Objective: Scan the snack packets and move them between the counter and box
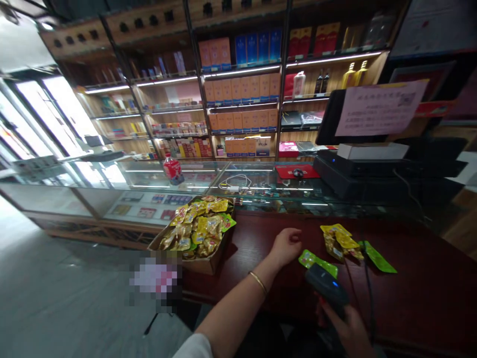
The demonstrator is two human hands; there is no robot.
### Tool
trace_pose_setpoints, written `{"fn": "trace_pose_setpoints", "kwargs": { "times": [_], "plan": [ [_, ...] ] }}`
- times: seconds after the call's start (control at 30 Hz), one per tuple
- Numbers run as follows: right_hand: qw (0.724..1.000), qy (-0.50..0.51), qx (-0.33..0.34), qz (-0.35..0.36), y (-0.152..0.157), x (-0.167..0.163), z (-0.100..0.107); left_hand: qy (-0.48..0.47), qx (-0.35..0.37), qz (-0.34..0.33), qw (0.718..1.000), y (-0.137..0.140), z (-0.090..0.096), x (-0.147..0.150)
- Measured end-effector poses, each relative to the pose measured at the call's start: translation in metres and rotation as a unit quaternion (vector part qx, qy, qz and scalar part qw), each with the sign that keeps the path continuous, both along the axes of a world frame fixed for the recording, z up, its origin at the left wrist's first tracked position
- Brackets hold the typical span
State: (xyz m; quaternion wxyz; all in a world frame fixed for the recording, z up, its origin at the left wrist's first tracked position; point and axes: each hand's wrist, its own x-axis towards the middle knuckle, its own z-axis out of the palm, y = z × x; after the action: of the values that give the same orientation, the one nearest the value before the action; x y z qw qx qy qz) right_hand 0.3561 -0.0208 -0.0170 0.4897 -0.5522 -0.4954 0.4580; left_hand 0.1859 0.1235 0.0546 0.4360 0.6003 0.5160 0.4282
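Observation:
In my right hand (pixel 348 323) is a dark handheld barcode scanner (pixel 328 286) with a blue light on top. Its front end overlaps a green snack packet (pixel 316 262) lying on the dark red table. Left of that packet, my left hand (pixel 286 246) is low over the tabletop with its fingers curled in and nothing visible in them; a gold bangle (pixel 258 282) circles the wrist. Several gold-yellow packets (pixel 340 241) lie in a small pile farther right, beside another green packet (pixel 380 257). At left, an open cardboard box (pixel 208 266) is heaped with gold packets (pixel 201 226).
A glass display counter (pixel 201 186) runs behind the table, bearing a red-labelled bottle (pixel 173 169), a white cable (pixel 236 185) and a mouse (pixel 298 172). A monitor (pixel 330 119) with a paper sheet stands at right. Dark cables cross the table near the scanner. Stocked shelves line the back.

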Motion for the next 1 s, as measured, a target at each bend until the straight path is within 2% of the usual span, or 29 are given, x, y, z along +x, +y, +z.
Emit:
{"fn": "trace_pose_setpoints", "kwargs": {
  "times": [0.03, 0.1, 0.17, 0.2, 0.27, 0.37, 0.43, 0.57, 0.63, 0.77, 0.83, 0.9, 1.0],
  "plan": [
    [1.0, 0.003, 0.002, 0.001, 0.0, 0.0, 0.0, 0.039, 0.078, 0.009, 0.996, -0.008, 0.008, -0.022],
    [1.0, 0.014, 0.009, 0.004, 0.0, -0.001, 0.0, 0.153, 0.217, 0.062, 0.962, -0.024, 0.029, -0.078],
    [1.0, 0.023, 0.014, 0.008, 0.0, -0.002, 0.001, 0.271, 0.251, 0.161, 0.915, -0.037, 0.05, -0.141],
    [1.0, 0.025, 0.015, 0.007, 0.0, -0.003, 0.001, 0.328, 0.232, 0.21, 0.891, -0.04, 0.059, -0.17],
    [1.0, 0.027, 0.014, 0.002, 0.001, -0.004, 0.0, 0.438, 0.141, 0.282, 0.842, -0.042, 0.072, -0.218],
    [0.999, 0.031, 0.013, -0.002, 0.003, -0.006, -0.002, 0.536, -0.004, 0.266, 0.801, -0.04, 0.075, -0.257],
    [0.999, 0.029, 0.02, -0.007, 0.003, -0.008, -0.004, 0.552, -0.025, 0.239, 0.798, -0.04, 0.071, -0.263],
    [1.0, 0.003, 0.025, -0.006, 0.003, -0.008, -0.003, 0.511, 0.049, 0.266, 0.816, -0.049, 0.061, -0.253],
    [1.0, -0.009, 0.02, -0.01, 0.003, -0.009, -0.002, 0.452, 0.107, 0.287, 0.838, -0.058, 0.06, -0.244],
    [1.0, -0.009, 0.008, -0.024, 0.004, -0.013, 0.004, 0.257, 0.193, 0.308, 0.895, -0.082, 0.054, -0.219],
    [0.999, -0.01, -0.006, -0.042, 0.002, -0.02, 0.008, 0.184, 0.223, 0.287, 0.914, -0.094, 0.043, -0.199],
    [0.998, -0.019, -0.016, -0.06, -0.006, -0.031, 0.013, 0.134, 0.238, 0.228, 0.935, -0.103, 0.025, -0.177],
    [0.997, -0.039, -0.021, -0.063, -0.029, -0.053, 0.022, 0.069, 0.203, 0.165, 0.963, -0.112, -0.011, -0.151]
  ]
}}
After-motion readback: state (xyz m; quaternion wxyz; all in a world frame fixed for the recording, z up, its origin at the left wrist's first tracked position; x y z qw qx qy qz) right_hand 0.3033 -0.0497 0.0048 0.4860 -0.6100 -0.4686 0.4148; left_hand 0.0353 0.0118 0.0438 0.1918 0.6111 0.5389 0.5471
